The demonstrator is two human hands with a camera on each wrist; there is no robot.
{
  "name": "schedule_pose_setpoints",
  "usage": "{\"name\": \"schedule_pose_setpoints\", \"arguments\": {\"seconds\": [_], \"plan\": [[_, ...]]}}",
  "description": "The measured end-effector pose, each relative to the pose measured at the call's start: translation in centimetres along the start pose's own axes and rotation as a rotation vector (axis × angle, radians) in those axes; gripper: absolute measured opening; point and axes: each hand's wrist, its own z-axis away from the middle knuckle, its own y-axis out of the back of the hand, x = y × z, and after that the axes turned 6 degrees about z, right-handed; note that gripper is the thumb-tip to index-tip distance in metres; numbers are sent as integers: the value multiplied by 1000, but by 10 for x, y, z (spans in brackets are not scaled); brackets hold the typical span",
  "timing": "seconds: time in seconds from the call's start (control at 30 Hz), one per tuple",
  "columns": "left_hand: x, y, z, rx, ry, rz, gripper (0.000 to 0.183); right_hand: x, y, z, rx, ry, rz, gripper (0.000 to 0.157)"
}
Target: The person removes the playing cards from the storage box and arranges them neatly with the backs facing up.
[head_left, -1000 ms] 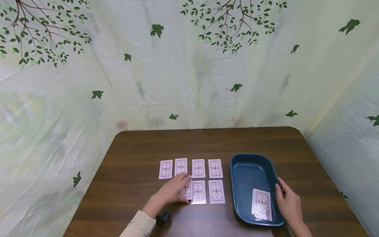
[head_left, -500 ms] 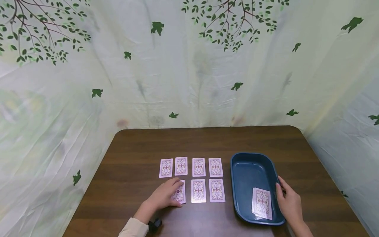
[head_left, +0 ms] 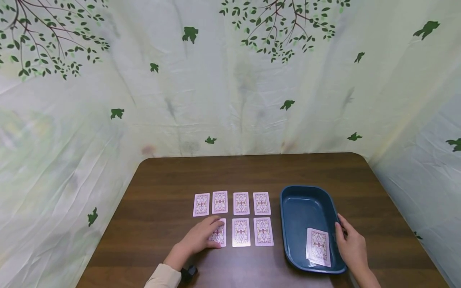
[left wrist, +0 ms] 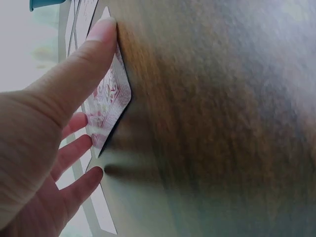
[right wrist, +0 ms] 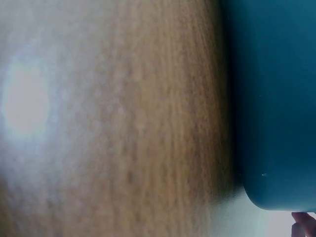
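On the brown table, my left hand (head_left: 197, 238) holds a patterned, face-down playing card (head_left: 221, 236) by its edges, at the left of the lower row. In the left wrist view, the thumb (left wrist: 101, 37) lies on one edge of that card (left wrist: 116, 89), with fingertips at the opposite side. The card lies low over the tabletop. My right hand (head_left: 353, 248) grips the right rim of a deep blue tray (head_left: 300, 208), thumb over the rim. A small overlapping pile of playing cards (head_left: 318, 247) lies inside the tray, near its front right. Only fingertips (right wrist: 305, 226) show beyond the tray in the right wrist view.
Several face-down cards form an upper row, its left end a slightly tilted card (head_left: 201, 205). Two more cards, one (head_left: 241, 232) beside the other (head_left: 263, 231), lie right of the left hand. A leaf-printed curtain (head_left: 245, 100) hangs behind the table (head_left: 158, 184).
My left hand has drawn its card leftward, opening a gap to the neighbouring card, then stopped over the last half second. The right hand and tray have stayed put.
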Motion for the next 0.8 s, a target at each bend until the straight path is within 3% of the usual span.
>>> {"name": "schedule_pose_setpoints", "arguments": {"seconds": [0.37, 0.8], "plan": [[-6, -1, -3, 62, -53, -33, 60, -1, 1, 0, -18, -29, 5, 35], [-6, -2, -10, 34, -23, -41, 61, -2, 2, -1, -39, -47, 7, 36]]}}
